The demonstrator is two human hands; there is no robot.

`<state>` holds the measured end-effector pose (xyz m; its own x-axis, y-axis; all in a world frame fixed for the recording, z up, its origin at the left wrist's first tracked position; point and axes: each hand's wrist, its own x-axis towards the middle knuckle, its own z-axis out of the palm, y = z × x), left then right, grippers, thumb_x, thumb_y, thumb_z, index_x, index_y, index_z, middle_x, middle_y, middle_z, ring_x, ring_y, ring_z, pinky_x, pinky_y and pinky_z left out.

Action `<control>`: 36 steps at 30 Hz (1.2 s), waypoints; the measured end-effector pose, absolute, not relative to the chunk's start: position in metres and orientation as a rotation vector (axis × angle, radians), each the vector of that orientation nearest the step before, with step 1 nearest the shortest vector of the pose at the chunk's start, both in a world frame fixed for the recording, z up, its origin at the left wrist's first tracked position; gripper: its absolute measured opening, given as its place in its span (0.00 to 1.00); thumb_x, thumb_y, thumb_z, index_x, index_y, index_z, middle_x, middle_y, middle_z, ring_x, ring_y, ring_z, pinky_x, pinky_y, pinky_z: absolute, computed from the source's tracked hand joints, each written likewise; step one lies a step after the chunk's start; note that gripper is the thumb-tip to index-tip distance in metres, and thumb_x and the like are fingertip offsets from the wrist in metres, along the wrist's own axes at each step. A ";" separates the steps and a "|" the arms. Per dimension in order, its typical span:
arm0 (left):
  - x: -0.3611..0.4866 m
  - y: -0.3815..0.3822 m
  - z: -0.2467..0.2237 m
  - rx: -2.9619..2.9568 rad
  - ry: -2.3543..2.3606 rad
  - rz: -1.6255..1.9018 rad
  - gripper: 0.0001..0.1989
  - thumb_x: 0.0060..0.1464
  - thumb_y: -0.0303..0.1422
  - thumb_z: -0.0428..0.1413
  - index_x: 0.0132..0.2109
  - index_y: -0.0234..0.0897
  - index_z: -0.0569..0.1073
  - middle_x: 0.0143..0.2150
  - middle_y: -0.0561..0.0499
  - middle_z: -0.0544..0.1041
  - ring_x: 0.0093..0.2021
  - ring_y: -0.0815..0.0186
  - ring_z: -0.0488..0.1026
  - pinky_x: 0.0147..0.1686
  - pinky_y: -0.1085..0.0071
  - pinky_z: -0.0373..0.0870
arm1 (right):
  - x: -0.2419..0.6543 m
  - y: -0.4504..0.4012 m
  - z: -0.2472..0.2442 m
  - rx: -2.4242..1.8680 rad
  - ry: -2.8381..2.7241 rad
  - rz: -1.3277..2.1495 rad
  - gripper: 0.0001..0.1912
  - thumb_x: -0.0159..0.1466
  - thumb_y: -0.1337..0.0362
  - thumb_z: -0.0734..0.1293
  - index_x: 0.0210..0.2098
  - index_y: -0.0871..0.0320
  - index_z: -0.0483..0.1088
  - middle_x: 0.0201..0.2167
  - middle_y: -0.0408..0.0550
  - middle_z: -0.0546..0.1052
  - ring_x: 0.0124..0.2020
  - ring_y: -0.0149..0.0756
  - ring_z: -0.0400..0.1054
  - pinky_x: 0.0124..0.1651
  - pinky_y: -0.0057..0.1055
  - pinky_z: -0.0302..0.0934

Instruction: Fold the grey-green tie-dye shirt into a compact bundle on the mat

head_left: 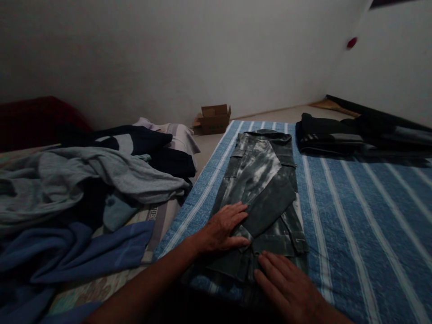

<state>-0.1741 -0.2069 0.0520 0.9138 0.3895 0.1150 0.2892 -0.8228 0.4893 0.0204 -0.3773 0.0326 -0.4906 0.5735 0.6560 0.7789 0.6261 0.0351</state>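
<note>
A dark grey and white tie-dye shirt or jacket (259, 175) lies lengthwise on a blue striped sheet (340, 234), its sides turned in and a sleeve laid slantwise across its front. My left hand (225, 227) rests flat on the garment's left part, close to the sleeve's cuff, fingers stretched out. Near the hem, my right hand (286, 281) lies on the lower edge of the cloth with its fingers extended. Neither hand grips the fabric. The garment's collar end points away from me.
Folded dark clothes (329, 135) are stacked at the far right of the sheet. On the left, a loose heap holds a grey garment (101, 166), navy clothing (145, 139) and a blue garment (91, 252). A cardboard box (215, 120) stands on the floor by the wall.
</note>
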 end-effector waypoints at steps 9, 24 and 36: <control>-0.174 -0.216 0.076 2.599 0.590 0.098 0.39 0.45 0.48 0.64 0.61 0.36 0.65 0.66 0.35 0.60 0.67 0.46 0.52 0.63 0.44 0.48 | 0.026 -0.377 0.029 -1.063 -2.239 -0.198 0.17 0.65 0.58 0.61 0.48 0.62 0.70 0.44 0.58 0.78 0.47 0.42 0.72 0.45 0.34 0.69; -0.174 -0.241 0.080 2.724 0.486 0.178 0.23 0.50 0.35 0.58 0.54 0.37 0.68 0.62 0.39 0.67 0.64 0.49 0.59 0.62 0.46 0.52 | 0.012 -0.361 0.033 -1.075 -2.110 -0.338 0.18 0.71 0.58 0.53 0.38 0.59 0.70 0.34 0.52 0.78 0.34 0.36 0.72 0.36 0.28 0.64; -0.172 -0.200 0.075 2.412 1.445 0.302 0.09 0.54 0.36 0.52 0.39 0.38 0.72 0.37 0.48 0.76 0.41 0.60 0.73 0.42 0.66 0.68 | 0.019 -0.362 0.028 -1.040 -2.188 -0.306 0.19 0.67 0.51 0.57 0.41 0.60 0.70 0.37 0.55 0.79 0.37 0.38 0.73 0.38 0.30 0.67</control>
<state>-0.1718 -0.1998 0.0755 0.4680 0.8835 0.0200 0.8175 -0.4415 0.3697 0.0190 -0.3623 0.0283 -0.4451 0.5929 0.6711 0.7542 0.6522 -0.0759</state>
